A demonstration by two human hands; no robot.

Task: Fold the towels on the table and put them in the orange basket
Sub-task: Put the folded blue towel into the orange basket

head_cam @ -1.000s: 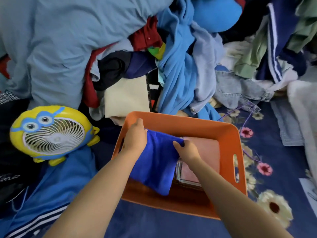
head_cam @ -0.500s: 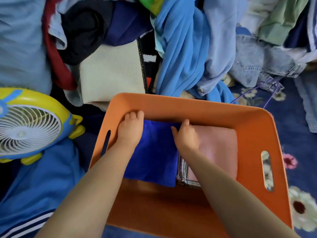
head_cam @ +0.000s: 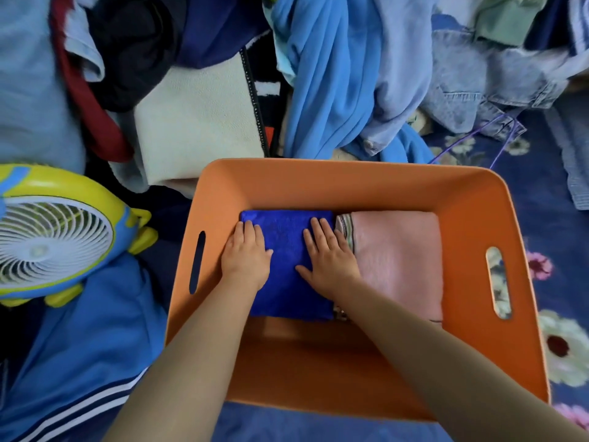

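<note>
A heap of clothes (head_cam: 334,74) fills the far side of the view, and in front of it the orange basket (head_cam: 350,183) sits on a dark blue flowered cloth (head_cam: 541,224), with a yellow and blue fan (head_cam: 54,237) just beside its left wall. Inside the basket a folded blue towel (head_cam: 287,282) lies flat against a folded pink towel (head_cam: 398,266) on its right. The left hand (head_cam: 245,256) and the right hand (head_cam: 328,256) both rest palm-down on the blue towel, apart from each other, fingers straight and gripping nothing.
</note>
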